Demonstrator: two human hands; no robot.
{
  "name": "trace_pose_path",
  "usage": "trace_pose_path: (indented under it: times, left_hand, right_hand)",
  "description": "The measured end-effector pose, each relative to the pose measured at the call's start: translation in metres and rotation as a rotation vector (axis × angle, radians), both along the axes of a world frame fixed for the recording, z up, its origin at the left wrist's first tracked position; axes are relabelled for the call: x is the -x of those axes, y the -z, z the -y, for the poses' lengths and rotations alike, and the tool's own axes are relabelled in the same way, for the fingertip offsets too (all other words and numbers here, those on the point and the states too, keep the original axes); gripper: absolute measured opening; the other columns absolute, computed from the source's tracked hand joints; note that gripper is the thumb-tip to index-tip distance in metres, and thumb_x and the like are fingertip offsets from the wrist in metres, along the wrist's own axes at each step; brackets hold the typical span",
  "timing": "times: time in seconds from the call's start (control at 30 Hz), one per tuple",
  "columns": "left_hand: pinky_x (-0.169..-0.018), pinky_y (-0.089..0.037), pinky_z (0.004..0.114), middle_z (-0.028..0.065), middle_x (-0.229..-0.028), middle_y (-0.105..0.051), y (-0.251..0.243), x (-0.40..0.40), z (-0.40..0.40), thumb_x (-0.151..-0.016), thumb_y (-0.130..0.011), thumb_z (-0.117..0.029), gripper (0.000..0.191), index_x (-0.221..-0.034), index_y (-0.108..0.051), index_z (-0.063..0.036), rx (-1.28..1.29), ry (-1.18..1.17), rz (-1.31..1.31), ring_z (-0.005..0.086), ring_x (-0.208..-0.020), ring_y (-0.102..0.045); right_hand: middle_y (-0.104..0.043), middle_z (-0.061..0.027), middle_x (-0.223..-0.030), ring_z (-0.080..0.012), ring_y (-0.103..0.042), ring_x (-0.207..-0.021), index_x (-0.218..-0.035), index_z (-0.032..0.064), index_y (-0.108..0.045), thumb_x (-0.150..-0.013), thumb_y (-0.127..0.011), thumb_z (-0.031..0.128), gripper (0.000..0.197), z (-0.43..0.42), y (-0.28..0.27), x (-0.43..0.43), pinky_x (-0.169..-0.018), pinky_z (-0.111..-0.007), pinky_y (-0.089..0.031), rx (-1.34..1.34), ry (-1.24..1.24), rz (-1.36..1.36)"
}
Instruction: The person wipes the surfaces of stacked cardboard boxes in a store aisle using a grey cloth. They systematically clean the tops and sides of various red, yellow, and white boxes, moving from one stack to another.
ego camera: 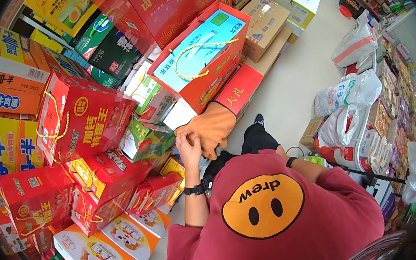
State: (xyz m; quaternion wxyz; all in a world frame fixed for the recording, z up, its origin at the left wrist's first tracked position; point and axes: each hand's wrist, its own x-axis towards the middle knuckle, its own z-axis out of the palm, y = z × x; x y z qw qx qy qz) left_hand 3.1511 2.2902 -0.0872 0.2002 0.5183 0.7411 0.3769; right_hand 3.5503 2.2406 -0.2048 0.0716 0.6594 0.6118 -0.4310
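Observation:
My left hand (189, 146) pinches the near left edge of an orange-brown cloth (209, 127) between thumb and fingers. The cloth lies bunched against a red gift box (240, 89) and in front of a tall red gift bag (200, 59) with a light blue top panel and a yellow rope handle. Left of the cloth stands a green carton (150, 138). My right arm is bent back towards my hip; only a sliver of my right hand (280, 151) shows beside the maroon shirt, and its fingers are hidden.
Red gift bags (87, 116) with rope handles stand stacked at the left, above orange and white cartons (101, 259). Brown cardboard boxes (265, 23) line the far side. At the right, plastic bags (346, 93) lie on a counter beside packaged goods. A pale floor aisle (302, 77) runs between.

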Motion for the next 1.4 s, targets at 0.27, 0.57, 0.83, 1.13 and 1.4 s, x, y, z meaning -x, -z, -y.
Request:
trace_pose_path:
  times: [0.27, 0.57, 0.83, 1.13, 1.4]
  left_hand:
    - [-0.093, -0.048, 0.044, 0.0168, -0.113, -0.061, -0.018, -0.002, 0.001, -0.09, -0.069, -0.019, 0.03, -0.114, -0.064, -0.0025, -0.033, 0.134, -0.055, 0.037, -0.108, -0.056]
    - [-0.088, -0.051, 0.041, 0.0168, -0.106, -0.067, -0.08, -0.019, 0.001, -0.093, -0.067, -0.01, 0.018, -0.109, -0.067, -0.0008, -0.066, 0.391, -0.006, 0.035, -0.101, -0.065]
    - [-0.083, -0.054, 0.027, 0.0074, -0.103, -0.071, -0.129, -0.094, -0.024, -0.093, -0.072, -0.005, 0.027, -0.119, -0.068, 0.0018, 0.156, 0.846, 0.713, 0.0131, -0.092, -0.069]
    - [-0.074, -0.052, 0.022, 0.0032, -0.1, -0.071, -0.111, -0.095, -0.026, -0.093, -0.074, -0.002, 0.021, -0.112, -0.069, 0.0044, 0.389, 0.725, 0.868, 0.0058, -0.085, -0.064]
    - [-0.08, -0.047, 0.031, 0.002, -0.094, -0.06, -0.115, -0.099, -0.027, -0.076, -0.082, 0.001, 0.015, -0.09, -0.077, -0.0045, -0.193, 0.881, 0.486, 0.0178, -0.092, -0.055]
  right_hand:
    - [-0.073, -0.022, -0.091, -0.0411, -0.072, -0.085, -0.11, 0.0011, -0.069, -0.097, -0.055, 0.021, 0.027, 0.021, 0.0, -0.047, -0.073, -0.046, -0.06, -0.229, -0.632, 0.285]
    - [-0.072, -0.0177, -0.079, -0.0282, -0.072, -0.07, -0.106, 0.0018, -0.072, -0.091, -0.06, 0.004, 0.019, 0.002, -0.118, -0.069, -0.066, -0.039, -0.057, -0.439, 0.036, -0.187]
    - [-0.072, -0.0054, -0.077, -0.0083, -0.066, -0.066, -0.107, -0.0027, -0.074, -0.099, -0.068, 0.013, 0.018, -0.06, -0.253, 0.036, -0.059, -0.023, -0.054, -0.064, 0.368, -0.957]
    - [-0.074, -0.008, -0.091, -0.01, -0.068, -0.077, -0.112, -0.0035, -0.07, -0.101, -0.064, 0.009, 0.017, -0.079, -0.261, 0.064, -0.07, -0.024, -0.055, -0.135, 0.147, -0.839]
    - [-0.069, -0.0131, -0.113, -0.0174, -0.068, -0.097, -0.13, -0.0036, -0.058, -0.107, -0.055, 0.028, 0.039, -0.093, -0.228, 0.058, -0.079, -0.027, -0.056, 0.461, 0.159, -1.298]
